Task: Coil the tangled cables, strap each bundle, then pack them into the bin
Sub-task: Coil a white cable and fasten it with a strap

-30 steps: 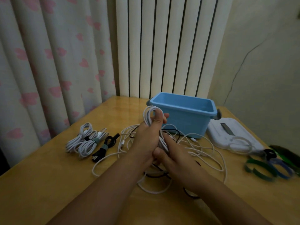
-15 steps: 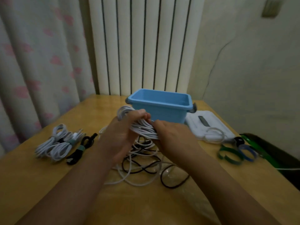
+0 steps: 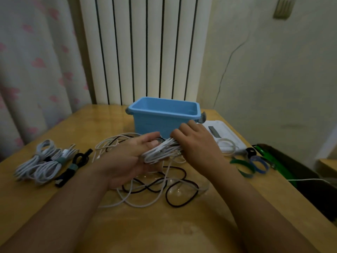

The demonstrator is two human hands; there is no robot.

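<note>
over the wooden table point(image 3: 54, 207), left hand point(image 3: 125, 161) cradles one end of a coiled white cable bundle point(image 3: 162, 152), thumb on top; right hand point(image 3: 198, 145) curls over the other end. loose white and black cables point(image 3: 164, 189) lie beneath. blue plastic bin point(image 3: 164, 114) stands just behind. strapped bundles point(image 3: 45, 163) lie left.

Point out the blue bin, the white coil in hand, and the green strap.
blue bin point(image 3: 155, 123): head view, front wall.
white coil point(image 3: 162, 152): head view, middle of the bundled strands between both hands.
green strap point(image 3: 240, 164): head view, near band of the loop, right of the hands.
</note>
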